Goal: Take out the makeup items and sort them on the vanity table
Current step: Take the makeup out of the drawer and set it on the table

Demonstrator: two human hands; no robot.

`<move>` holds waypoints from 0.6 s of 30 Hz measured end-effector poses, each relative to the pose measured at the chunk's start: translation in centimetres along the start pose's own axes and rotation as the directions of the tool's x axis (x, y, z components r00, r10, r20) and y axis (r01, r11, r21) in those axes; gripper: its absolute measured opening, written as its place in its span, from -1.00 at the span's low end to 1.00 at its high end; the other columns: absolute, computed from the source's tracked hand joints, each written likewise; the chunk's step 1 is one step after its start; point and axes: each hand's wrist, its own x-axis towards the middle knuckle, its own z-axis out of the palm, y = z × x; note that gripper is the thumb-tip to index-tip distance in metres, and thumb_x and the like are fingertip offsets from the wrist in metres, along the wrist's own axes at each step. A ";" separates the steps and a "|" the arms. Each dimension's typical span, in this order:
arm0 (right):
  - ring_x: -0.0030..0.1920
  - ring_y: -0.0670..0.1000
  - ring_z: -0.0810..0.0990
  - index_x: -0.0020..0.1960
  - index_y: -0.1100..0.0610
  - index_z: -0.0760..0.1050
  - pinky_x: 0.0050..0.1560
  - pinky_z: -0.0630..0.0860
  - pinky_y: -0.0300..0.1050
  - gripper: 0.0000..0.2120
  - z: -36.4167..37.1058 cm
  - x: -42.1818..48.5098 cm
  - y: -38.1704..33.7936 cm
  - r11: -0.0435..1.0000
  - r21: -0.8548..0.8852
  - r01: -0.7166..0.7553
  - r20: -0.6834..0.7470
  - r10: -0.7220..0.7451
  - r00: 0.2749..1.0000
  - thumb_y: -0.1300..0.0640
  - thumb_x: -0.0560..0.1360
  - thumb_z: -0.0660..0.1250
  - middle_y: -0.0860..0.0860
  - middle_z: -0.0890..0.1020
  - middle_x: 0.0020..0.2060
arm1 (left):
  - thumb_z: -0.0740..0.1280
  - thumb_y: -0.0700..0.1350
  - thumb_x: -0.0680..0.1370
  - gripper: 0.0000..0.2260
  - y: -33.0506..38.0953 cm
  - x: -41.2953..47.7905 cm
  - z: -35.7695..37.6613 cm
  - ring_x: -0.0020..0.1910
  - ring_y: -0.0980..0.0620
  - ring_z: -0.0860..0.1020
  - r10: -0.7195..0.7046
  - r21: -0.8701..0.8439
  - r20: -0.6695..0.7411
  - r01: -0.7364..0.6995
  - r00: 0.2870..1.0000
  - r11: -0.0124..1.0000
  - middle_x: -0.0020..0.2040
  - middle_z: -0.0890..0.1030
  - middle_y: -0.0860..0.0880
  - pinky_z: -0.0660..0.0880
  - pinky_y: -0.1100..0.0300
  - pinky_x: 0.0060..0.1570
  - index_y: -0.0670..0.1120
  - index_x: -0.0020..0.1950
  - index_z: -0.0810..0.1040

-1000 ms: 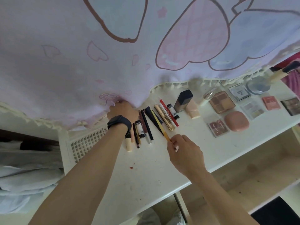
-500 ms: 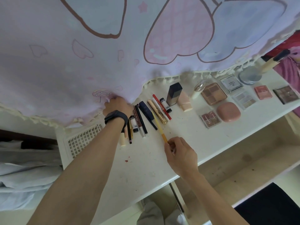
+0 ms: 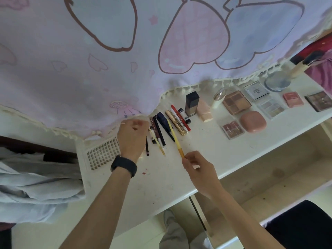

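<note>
- The right hand (image 3: 198, 169) pinches the orange end of a slim yellow pencil (image 3: 173, 135). The pencil's far end reaches into the row of pens lying on the white counter (image 3: 206, 150), just beside a navy-capped pen (image 3: 163, 121).
- The left hand (image 3: 132, 137), wearing a black wristband (image 3: 124, 166), is at the row's left end with its fingers curled. I cannot tell whether it grips anything.
- The row also holds a brown tube (image 3: 153, 129) whose lettering seems to begin "COLO", a gold tube (image 3: 176, 123), and a red-and-white pencil (image 3: 179, 116) whose print seems to start "MINI".
- To the right are a dark square foundation bottle (image 3: 192, 103), a peach tube (image 3: 203, 110), a brown four-pan palette (image 3: 236, 102), a pink rounded compact (image 3: 253, 121), and a small clear palette (image 3: 232, 129) with unreadable script.
- A white lattice basket (image 3: 103, 153) sits to the left of the left hand, and a heart-printed pink cloth (image 3: 107, 78) hangs over the back of the counter.
</note>
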 end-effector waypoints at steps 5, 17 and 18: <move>0.02 -0.22 0.64 0.00 0.03 0.47 0.01 0.53 -0.24 -0.89 -1.2 -1.2 -0.7 0.985 0.159 -0.071 0.055 0.063 0.997 0.01 0.61 0.34 -0.14 0.71 -0.07 | 0.37 -0.03 0.57 -0.91 0.0 -4.8 2.6 0.04 0.25 0.59 -0.012 -0.192 0.265 0.065 0.964 0.979 0.02 0.61 0.11 0.46 0.39 -0.05 -0.02 -0.05 0.63; -0.13 -0.05 0.68 0.14 0.09 0.58 -0.03 0.62 -0.14 -0.88 -8.2 -3.8 0.5 0.908 0.374 -0.190 0.067 0.178 0.982 0.15 0.64 0.30 -0.04 0.73 -0.09 | 0.36 -0.02 0.58 -0.93 4.1 -7.7 9.9 -0.32 0.26 0.58 -0.030 -0.298 0.402 0.162 0.915 0.941 0.01 0.65 -0.03 0.47 0.27 -0.27 0.02 0.01 0.58; -0.11 -0.06 0.68 0.14 0.07 0.59 -0.02 0.63 -0.15 -0.88 -8.9 -3.8 0.8 0.916 0.359 -0.179 0.040 0.177 0.983 0.14 0.65 0.30 -0.06 0.73 -0.09 | 0.37 0.00 0.57 -0.93 4.7 -8.0 10.6 -0.29 0.26 0.59 -0.010 -0.300 0.419 0.150 0.908 0.942 0.01 0.65 0.00 0.47 0.27 -0.22 0.03 0.01 0.58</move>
